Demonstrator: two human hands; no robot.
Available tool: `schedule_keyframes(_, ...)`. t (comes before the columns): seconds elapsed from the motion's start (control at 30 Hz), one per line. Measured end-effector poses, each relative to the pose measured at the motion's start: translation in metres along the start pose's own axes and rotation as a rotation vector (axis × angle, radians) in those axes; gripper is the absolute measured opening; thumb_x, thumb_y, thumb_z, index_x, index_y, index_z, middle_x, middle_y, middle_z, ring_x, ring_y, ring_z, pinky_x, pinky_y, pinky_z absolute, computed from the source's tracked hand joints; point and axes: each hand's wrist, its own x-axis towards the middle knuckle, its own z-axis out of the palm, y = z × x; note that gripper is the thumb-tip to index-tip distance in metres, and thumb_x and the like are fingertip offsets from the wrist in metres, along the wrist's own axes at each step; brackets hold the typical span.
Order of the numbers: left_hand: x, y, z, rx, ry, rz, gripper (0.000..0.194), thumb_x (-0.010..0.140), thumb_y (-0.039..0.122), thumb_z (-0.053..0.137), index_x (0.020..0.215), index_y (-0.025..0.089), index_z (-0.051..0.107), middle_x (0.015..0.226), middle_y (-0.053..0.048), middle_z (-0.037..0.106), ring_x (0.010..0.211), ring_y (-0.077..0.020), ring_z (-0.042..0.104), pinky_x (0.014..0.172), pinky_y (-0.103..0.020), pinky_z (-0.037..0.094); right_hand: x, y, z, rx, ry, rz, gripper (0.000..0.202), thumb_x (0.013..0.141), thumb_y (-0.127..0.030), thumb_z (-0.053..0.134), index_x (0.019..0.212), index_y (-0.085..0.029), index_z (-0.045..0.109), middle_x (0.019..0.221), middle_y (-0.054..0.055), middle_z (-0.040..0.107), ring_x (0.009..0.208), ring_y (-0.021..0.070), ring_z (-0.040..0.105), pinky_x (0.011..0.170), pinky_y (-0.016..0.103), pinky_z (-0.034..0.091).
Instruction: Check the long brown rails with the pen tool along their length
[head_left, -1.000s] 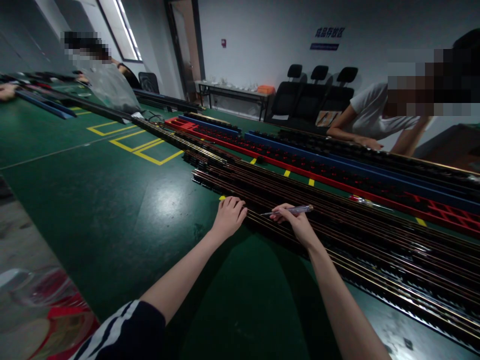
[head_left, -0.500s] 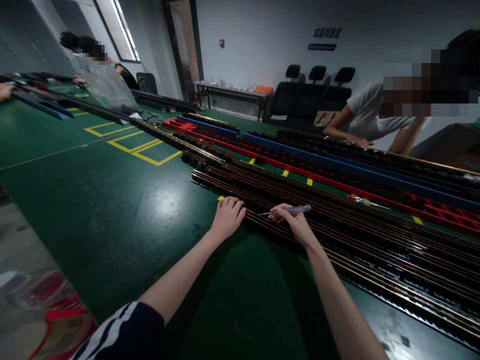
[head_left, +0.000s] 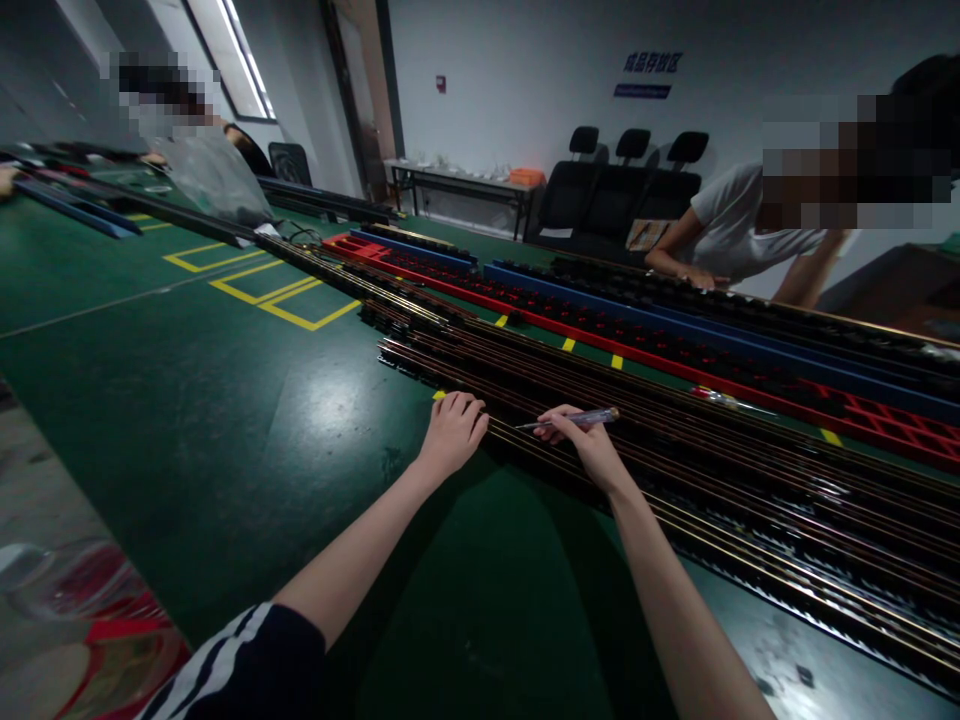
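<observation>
Long dark strips with thin copper-coloured lines lie side by side across the green table. On the near edge of these strips rests my left hand, its fingers slightly bent and spread, with no object visible in it. To its right, my right hand is closed round a screwdriver with a clear handle. The screwdriver's thin tip points left over the near strips, towards my left hand; whether it touches them cannot be made out.
Beyond the strips lie a red rack and a blue rail. Another screwdriver lies by the red rack. A plastic bag stands at the back left. One person leans at the far right side; others are at the back left.
The whole view has shifted very slightly. Both of my hands and the screwdriver keep the same place on the strips.
</observation>
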Motion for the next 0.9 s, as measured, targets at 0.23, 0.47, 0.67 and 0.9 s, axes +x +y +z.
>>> schedule_keyframes(0.23, 0.0, 0.0, -0.001, 0.005, -0.007, -0.003, 0.027, 0.094, 0.031, 0.038, 0.105, 0.019, 0.059, 0.107, -0.007, 0.061, 0.108, -0.0239, 0.049, 0.095, -0.041, 0.036, 0.0, -0.001, 0.0, -0.021, -0.005, 0.006, 0.032, 0.076, -0.05, 0.062, 0.079, -0.018, 0.066, 0.074, 0.005, 0.07, 0.068, 0.0171, 0.063, 0.064, 0.031, 0.047)
schedule_keyframes(0.47, 0.0, 0.0, -0.001, 0.012, -0.01, -0.002, 0.027, 0.093, 0.03, 0.038, 0.105, 0.019, 0.059, 0.107, -0.008, 0.061, 0.108, -0.0237, 0.049, 0.095, -0.042, 0.035, -0.004, -0.004, -0.003, -0.059, -0.011, -0.005, 0.034, 0.076, -0.051, 0.062, 0.08, -0.018, 0.066, 0.075, 0.006, 0.07, 0.069, 0.0169, 0.062, 0.067, 0.032, 0.048)
schedule_keyframes(0.67, 0.0, 0.001, -0.002, 0.004, -0.009, -0.007, 0.028, 0.093, 0.03, 0.037, 0.105, 0.018, 0.059, 0.108, -0.008, 0.061, 0.108, -0.0239, 0.049, 0.095, -0.042, 0.036, -0.007, -0.007, -0.005, -0.072, -0.006, -0.002, 0.032, 0.077, -0.049, 0.061, 0.081, -0.017, 0.066, 0.076, 0.006, 0.07, 0.07, 0.0168, 0.063, 0.067, 0.031, 0.048)
schedule_keyframes(0.9, 0.0, 0.0, -0.002, -0.01, -0.007, 0.0, 0.029, 0.094, 0.03, 0.036, 0.104, 0.019, 0.06, 0.107, -0.009, 0.062, 0.108, -0.0246, 0.049, 0.094, -0.043, 0.036, -0.016, -0.008, -0.017, -0.065, 0.007, 0.02, 0.031, 0.076, -0.048, 0.062, 0.079, -0.017, 0.066, 0.074, 0.006, 0.07, 0.071, 0.0176, 0.063, 0.066, 0.031, 0.047)
